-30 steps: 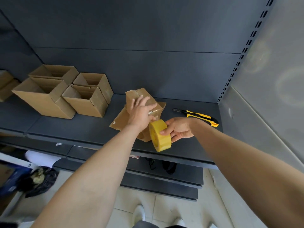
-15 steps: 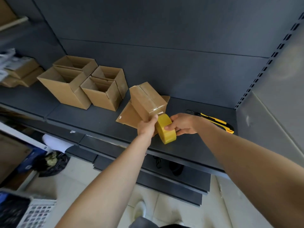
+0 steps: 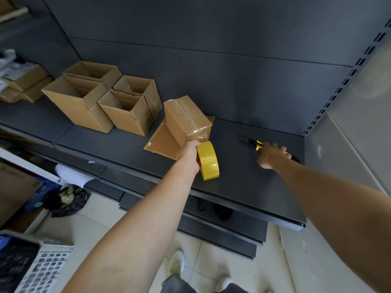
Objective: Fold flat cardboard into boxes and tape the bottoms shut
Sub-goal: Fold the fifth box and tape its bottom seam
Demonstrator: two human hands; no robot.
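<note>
- Box (image 3: 187, 121): stands bottom up on a sheet of flat cardboard (image 3: 161, 142), midway along the shelf (image 3: 243, 182). Glossy tape runs along its seam and down the near end face.
- Tape roll (image 3: 208, 163): yellow, on edge, just beside the box's near corner. The left hand (image 3: 188, 154) grips it, fingers curled round its rim.
- Change: half a second earlier both hands were at the roll. The right hand (image 3: 271, 155) has since let go and crossed to the utility knife (image 3: 252, 142), well apart to the right.
- Right hand: fingers stretched forward over the knife's handle. Motion blur leaves it unclear, but they appear not yet closed on it.
- Reading: the strip is judged laid. Cutting it free of the roll is the step in hand, after which this bottom is shut.
- Open boxes (image 3: 124, 115): four, already folded, grouped to the left before the back panel (image 3: 211, 77), the nearest just beside the working box.
- Edges: the roll sits near the shelf's front lip, with a drop to the floor beyond. The slotted upright (image 3: 330, 96) bounds the right end.
- Room: bare shelf lies between box and knife, open for the blade's path back to the tape.
</note>
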